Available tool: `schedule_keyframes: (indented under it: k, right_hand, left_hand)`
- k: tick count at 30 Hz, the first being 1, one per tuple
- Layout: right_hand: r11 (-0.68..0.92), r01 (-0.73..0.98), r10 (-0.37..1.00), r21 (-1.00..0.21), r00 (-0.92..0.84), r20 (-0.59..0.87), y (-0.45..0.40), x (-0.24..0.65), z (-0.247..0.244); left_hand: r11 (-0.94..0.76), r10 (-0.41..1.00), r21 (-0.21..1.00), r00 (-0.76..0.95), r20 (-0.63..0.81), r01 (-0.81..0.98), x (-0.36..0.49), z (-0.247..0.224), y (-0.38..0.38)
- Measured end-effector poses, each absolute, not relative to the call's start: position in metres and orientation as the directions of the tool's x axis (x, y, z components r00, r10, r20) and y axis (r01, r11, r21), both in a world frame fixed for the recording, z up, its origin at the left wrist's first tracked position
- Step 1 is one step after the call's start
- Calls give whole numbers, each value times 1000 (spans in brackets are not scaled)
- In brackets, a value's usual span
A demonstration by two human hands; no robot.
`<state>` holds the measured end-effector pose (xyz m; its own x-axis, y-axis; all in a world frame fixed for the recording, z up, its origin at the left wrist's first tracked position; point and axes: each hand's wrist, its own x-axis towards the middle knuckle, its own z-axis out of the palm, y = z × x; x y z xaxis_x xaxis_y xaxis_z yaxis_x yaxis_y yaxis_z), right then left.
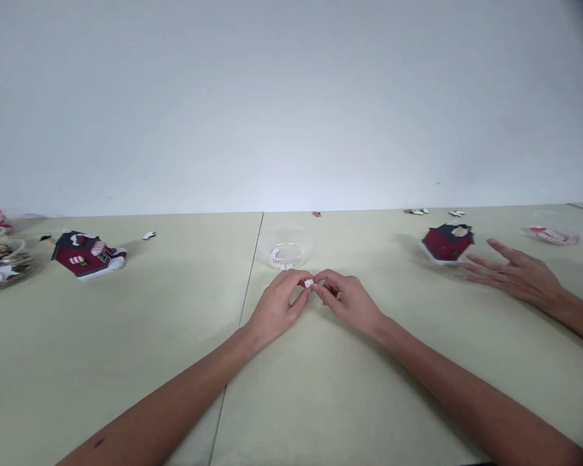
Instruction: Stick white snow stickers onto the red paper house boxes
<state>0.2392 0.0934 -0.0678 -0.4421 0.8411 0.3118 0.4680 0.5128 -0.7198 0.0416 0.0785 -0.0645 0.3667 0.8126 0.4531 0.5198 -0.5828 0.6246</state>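
Left hand (275,309) and right hand (348,301) are together, pinching one tiny white piece (309,283), long axis sideways-ish, hard to tell, just below one clear bowl (287,247).

The house (88,254) is dark red with a navy roof and white trim. The bench (126,323) is pale green; the scrap (309,283) is white.
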Motion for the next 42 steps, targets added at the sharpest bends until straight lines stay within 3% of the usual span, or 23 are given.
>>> schedule_keyframes:
  k: [4, 6, 9, 11, 14, 16, 19, 21, 26, 31, 38, 42]
  right_hand:
    - [552, 488, 827, -676, -422, 371, 96, 240, -66]
    - [583, 514, 812, -630, -343, 472, 104, 247, -63]
    - [611, 617, 679, -495, -88, 728, 128, 278, -57]
    - [508, 744, 539, -434, 118, 834, 149, 312, -54]
    - [307, 797, 439, -520, 365, 821, 175, 369, -61]
    - [268, 731, 581, -628, 397, 710, 184, 395, -70]
    - [218, 644, 786, -734, 330, 522, 187, 404, -82]
    - [217, 654, 833, -724, 263, 487, 186, 391, -85]
    - [364, 733, 815, -575, 48, 578, 170, 339, -74]
    - [415, 758, 838, -504, -102, 536, 144, 305, -63]
    - [577, 666, 769, -473, -249, 589, 130, 280, -67]
    - [593, 604, 784, -533, -282, 553, 128, 272, -73]
  left_hand:
    - [-577, 817, 628, 353, 457, 523, 41, -64, 79]
    - [-567, 823, 627, 340, 455, 534, 40, -64, 79]
    - [-560, 828, 630, 334, 451, 539, 40, -63, 79]
    - [-559, 829, 633, 336, 448, 535, 40, -63, 79]
    - [-541, 841, 651, 331, 428, 533, 42, -63, 77]
    - [-509, 861, 680, 314, 401, 528, 43, -63, 75]
    - [-463, 886, 716, 279, 370, 522, 44, -63, 74]
    - [-447, 894, 726, 249, 371, 522, 44, -63, 74]
    - [-361, 932, 821, 158, 325, 442, 44, -59, 74]
    - [-260, 965, 929, 95, 243, 262, 46, -57, 77]
    - [-298, 954, 916, 115, 276, 269, 44, -65, 83]
    - [-312, 949, 907, 130, 286, 282, 45, -65, 82]
